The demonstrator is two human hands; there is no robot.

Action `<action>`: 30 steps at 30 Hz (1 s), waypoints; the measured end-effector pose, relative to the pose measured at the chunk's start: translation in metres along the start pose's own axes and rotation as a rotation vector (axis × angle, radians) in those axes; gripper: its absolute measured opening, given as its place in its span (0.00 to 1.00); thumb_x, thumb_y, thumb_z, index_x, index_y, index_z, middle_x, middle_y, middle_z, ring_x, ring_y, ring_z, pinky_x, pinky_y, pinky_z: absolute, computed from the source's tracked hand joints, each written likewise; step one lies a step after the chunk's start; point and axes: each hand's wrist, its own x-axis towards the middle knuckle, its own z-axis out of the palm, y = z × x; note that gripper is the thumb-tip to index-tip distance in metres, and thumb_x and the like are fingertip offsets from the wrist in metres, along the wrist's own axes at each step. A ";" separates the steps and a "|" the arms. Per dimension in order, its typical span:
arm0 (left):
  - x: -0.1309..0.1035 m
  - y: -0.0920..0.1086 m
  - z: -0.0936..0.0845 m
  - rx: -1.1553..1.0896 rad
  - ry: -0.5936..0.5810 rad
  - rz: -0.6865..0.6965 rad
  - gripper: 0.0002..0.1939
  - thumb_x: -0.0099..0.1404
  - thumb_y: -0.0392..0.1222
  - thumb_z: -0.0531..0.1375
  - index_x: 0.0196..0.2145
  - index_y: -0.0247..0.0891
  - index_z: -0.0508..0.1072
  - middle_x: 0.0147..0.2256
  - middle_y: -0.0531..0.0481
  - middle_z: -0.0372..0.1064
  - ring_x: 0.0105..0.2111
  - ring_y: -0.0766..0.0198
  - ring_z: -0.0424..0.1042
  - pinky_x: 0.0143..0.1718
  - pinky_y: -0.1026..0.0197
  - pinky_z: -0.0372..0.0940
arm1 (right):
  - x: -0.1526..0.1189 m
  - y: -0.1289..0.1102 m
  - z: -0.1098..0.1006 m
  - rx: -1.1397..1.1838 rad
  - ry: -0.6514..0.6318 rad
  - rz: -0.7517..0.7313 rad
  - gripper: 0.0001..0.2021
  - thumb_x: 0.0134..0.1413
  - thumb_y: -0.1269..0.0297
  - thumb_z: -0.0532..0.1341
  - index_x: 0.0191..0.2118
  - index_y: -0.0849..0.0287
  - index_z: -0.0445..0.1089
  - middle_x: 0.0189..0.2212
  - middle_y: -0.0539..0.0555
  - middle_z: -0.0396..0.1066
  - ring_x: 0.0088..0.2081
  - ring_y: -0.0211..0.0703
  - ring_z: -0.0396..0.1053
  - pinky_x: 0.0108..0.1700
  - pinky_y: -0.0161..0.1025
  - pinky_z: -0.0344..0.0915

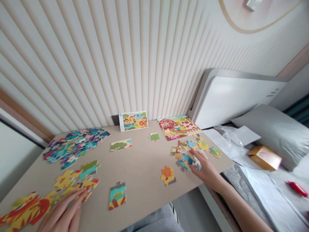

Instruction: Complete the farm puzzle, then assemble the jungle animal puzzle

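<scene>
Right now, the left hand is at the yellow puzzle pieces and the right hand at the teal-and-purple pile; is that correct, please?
Not quite: the head view shows the right hand at the blue puzzle pieces near the farm picture, not there; the left hand is at the yellow puzzle pieces.

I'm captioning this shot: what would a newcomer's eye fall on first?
Probably the bright puzzle pieces spread over the beige table, with the left hand over some at the near left and the right hand over others at the right. Then the animal card standing at the back, before the ribbed wall, and the farm picture lying to its right.
</scene>
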 end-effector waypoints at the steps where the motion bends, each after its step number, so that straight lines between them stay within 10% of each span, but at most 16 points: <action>1: 0.000 0.000 0.000 0.013 -0.005 0.003 0.26 0.70 0.42 0.58 0.65 0.46 0.68 0.53 0.43 0.77 0.54 0.49 0.77 0.64 0.49 0.65 | 0.010 -0.012 0.007 0.017 -0.033 -0.055 0.37 0.64 0.56 0.60 0.76 0.44 0.49 0.69 0.57 0.62 0.70 0.60 0.59 0.69 0.59 0.60; 5: -0.005 -0.002 0.005 0.052 0.030 0.009 0.24 0.72 0.43 0.57 0.64 0.45 0.69 0.52 0.43 0.77 0.53 0.51 0.78 0.65 0.51 0.65 | 0.037 -0.025 0.020 -0.038 -0.071 -0.114 0.32 0.67 0.53 0.59 0.74 0.43 0.54 0.70 0.55 0.61 0.69 0.58 0.61 0.67 0.57 0.62; 12: -0.016 -0.006 0.021 0.089 0.093 -0.047 0.22 0.74 0.44 0.55 0.63 0.45 0.71 0.52 0.43 0.77 0.52 0.52 0.77 0.66 0.51 0.62 | 0.022 0.044 -0.001 -0.480 0.039 0.315 0.26 0.65 0.44 0.55 0.61 0.51 0.72 0.49 0.63 0.78 0.52 0.64 0.76 0.55 0.59 0.70; 17: -0.014 -0.004 0.010 0.110 -0.029 -0.020 0.22 0.73 0.41 0.56 0.63 0.47 0.70 0.56 0.46 0.75 0.53 0.54 0.76 0.67 0.52 0.61 | 0.017 0.075 -0.006 -0.499 0.022 0.345 0.31 0.62 0.37 0.55 0.58 0.55 0.74 0.47 0.64 0.78 0.49 0.64 0.77 0.51 0.57 0.71; 30: -0.012 0.000 0.011 0.106 0.028 -0.045 0.19 0.74 0.42 0.55 0.60 0.44 0.73 0.54 0.44 0.76 0.53 0.53 0.76 0.67 0.53 0.60 | 0.023 0.076 -0.007 -0.478 0.031 0.333 0.40 0.62 0.47 0.56 0.74 0.61 0.50 0.61 0.68 0.69 0.57 0.69 0.71 0.57 0.58 0.68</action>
